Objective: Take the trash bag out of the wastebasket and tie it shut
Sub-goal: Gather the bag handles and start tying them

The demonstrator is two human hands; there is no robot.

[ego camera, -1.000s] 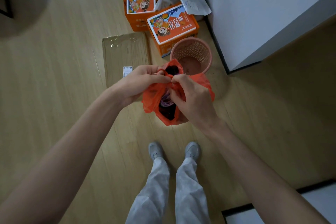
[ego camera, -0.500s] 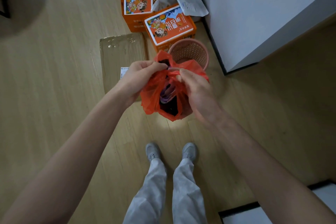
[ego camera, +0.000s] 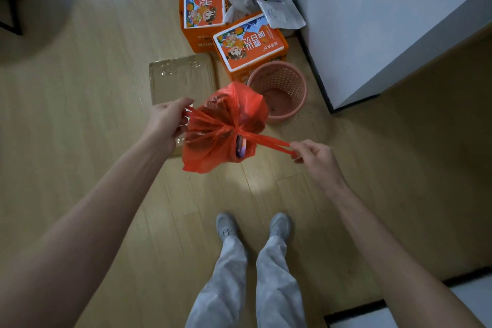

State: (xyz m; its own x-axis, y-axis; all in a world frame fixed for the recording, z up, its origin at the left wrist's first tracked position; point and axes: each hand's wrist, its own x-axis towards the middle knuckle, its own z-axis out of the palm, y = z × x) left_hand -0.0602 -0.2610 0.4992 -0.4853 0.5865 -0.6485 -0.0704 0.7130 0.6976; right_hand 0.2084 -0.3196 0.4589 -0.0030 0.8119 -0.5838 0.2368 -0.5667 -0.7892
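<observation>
The orange-red trash bag (ego camera: 213, 138) hangs in the air between my hands, above the wooden floor. Its two handle strips cross at a cinched point on top and stretch out to either side. My left hand (ego camera: 167, 121) grips the left strip close to the bag. My right hand (ego camera: 314, 156) pinches the end of the right strip, pulled out taut. A small gap in the bag's mouth still shows dark and purple contents. The pink mesh wastebasket (ego camera: 279, 90) stands on the floor just behind the bag, with no liner in it.
Two orange printed boxes (ego camera: 247, 45) and crumpled white packaging (ego camera: 279, 12) sit behind the wastebasket. A flat cardboard sheet (ego camera: 181, 77) lies on the floor at left. A white cabinet (ego camera: 386, 21) stands at right. My own shoes (ego camera: 253, 226) are below.
My hands were together over the bag's mouth, working the handles. They have since pulled apart, left and right, drawing the two strips taut and cinching the mouth.
</observation>
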